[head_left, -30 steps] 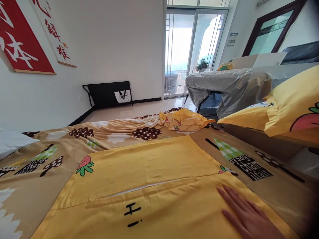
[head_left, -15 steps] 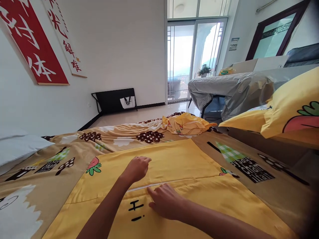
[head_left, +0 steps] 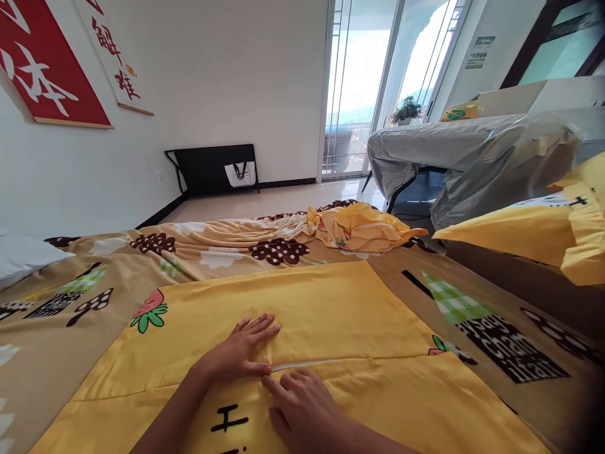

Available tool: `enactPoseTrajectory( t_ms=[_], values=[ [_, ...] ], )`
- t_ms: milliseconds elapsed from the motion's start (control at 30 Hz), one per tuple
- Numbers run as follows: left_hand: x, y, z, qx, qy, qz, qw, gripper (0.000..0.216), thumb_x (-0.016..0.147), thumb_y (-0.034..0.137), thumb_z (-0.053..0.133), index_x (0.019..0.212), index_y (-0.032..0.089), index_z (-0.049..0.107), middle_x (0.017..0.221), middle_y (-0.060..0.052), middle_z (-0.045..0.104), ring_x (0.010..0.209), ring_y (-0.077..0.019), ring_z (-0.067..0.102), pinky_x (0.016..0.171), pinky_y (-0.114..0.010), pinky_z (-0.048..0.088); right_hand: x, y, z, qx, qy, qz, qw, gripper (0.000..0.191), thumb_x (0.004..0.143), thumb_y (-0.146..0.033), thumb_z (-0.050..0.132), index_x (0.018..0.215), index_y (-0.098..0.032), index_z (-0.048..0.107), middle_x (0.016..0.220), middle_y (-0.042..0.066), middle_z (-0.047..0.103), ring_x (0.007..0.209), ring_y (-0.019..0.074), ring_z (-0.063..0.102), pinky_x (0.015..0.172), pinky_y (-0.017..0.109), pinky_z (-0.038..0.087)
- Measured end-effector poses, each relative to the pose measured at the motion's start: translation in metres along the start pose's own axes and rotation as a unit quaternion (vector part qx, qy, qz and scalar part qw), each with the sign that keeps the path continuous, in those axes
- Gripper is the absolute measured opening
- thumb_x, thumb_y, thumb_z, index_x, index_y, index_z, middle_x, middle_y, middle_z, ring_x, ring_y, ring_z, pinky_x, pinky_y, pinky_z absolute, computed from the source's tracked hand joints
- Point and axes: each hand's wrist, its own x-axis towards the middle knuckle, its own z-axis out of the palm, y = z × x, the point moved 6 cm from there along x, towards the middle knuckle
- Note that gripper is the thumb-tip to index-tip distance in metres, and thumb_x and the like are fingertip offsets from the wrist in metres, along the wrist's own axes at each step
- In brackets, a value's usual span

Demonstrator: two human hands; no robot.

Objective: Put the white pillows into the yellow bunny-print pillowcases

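Yellow cover [head_left: 326, 296] flat on patterned blanket [head_left: 61, 353]. Left hand [head_left: 239, 353] spread on cover, fingers apart; right hand [head_left: 307, 403] curled at slit [head_left: 321, 364], pinch unclear. Cover might bunch if right hand drags while left presses too lightly.

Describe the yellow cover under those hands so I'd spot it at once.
Start with the tan patterned blanket across the lower view. Near its middle, the person's left hand lies spread and the right hand rests curled on a yellow cover. Unlike the crumpled yellow cloth beyond it, this one is spread flat, with a pale line and black lettering.
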Motion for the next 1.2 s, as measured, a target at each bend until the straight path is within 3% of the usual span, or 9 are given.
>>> enactPoseTrajectory(
  t_ms=[133, 333, 467, 633, 833, 1200],
  values=[
    [0.0, -0.003, 0.001, -0.007, -0.009, -0.001, 1.0, 0.076, 0.081, 0.058, 0.056, 0.146, 0.035, 0.024, 0.156, -0.003, 0.012, 0.144, -0.0233, 0.01, 0.116, -0.051, 0.009, -0.004, 0.001, -0.005, 0.013, -0.008, 0.016, 1.0, 0.034, 0.085, -0.026, 0.048, 0.117, -0.02, 0.056, 0.089, 0.004, 0.068, 0.08, 0.0195, 0.061, 0.071, 0.028, 0.038],
    [0.0, -0.002, 0.001, -0.008, 0.026, -0.017, 0.999, 0.061, 0.087, 0.046, 0.053, 0.144, 0.034, 0.032, 0.155, -0.003, 0.019, 0.144, -0.021, 0.016, 0.116, -0.047, 0.013, -0.004, 0.002, -0.008, 0.015, -0.029, 0.04, 0.999, 0.041, 0.084, -0.024, 0.046, 0.124, -0.014, 0.052, 0.091, 0.007, 0.069, 0.079, 0.0216, 0.061, 0.068, 0.03, 0.036],
    [0.0, -0.004, -0.002, 0.013, 0.055, -0.028, 0.998, 0.058, 0.088, 0.046, 0.052, 0.142, 0.031, 0.036, 0.154, -0.004, 0.024, 0.142, -0.0205, 0.021, 0.115, -0.045, 0.018, -0.003, 0.0, -0.01, 0.003, -0.027, 0.022, 0.999, 0.026, 0.086, -0.022, 0.045, 0.108, -0.016, 0.056, 0.087, 0.005, 0.068, 0.075, 0.0201, 0.06, 0.065, 0.03, 0.033],
    [0.0, -0.01, -0.009, 0.101, 0.153, -0.086, 0.979, 0.057, 0.086, 0.054, 0.051, 0.135, 0.025, 0.048, 0.146, -0.009, 0.04, 0.136, -0.0238, 0.036, 0.109, -0.045, 0.031, -0.003, -0.005, -0.008, -0.015, -0.013, -0.01, 1.0, 0.01, 0.088, -0.019, 0.044, 0.088, -0.018, 0.054, 0.076, 0.002, 0.066, 0.067, 0.0164, 0.058, 0.063, 0.029, 0.031],
    [-0.003, -0.008, -0.016, 0.183, 0.256, -0.141, 0.939, 0.044, 0.089, 0.048, 0.049, 0.12, 0.017, 0.058, 0.134, -0.014, 0.054, 0.125, -0.0278, 0.047, 0.107, -0.049, 0.029, -0.008, -0.019, -0.011, -0.01, -0.014, -0.084, 0.996, 0.016, 0.09, -0.021, 0.043, 0.077, -0.02, 0.051, 0.07, -0.002, 0.065, 0.059, 0.0123, 0.057, 0.06, 0.028, 0.03],
    [-0.008, 0.001, -0.023, 0.158, 0.227, -0.12, 0.953, 0.032, 0.086, 0.024, 0.057, 0.118, 0.02, 0.058, 0.133, -0.011, 0.055, 0.122, -0.0242, 0.049, 0.103, -0.045, 0.035, -0.013, -0.029, -0.017, -0.012, 0.008, -0.145, 0.989, 0.017, 0.086, -0.021, 0.05, 0.069, -0.018, 0.049, 0.061, -0.002, 0.062, 0.05, 0.0102, 0.051, 0.054, 0.027, 0.024]
  ],
)
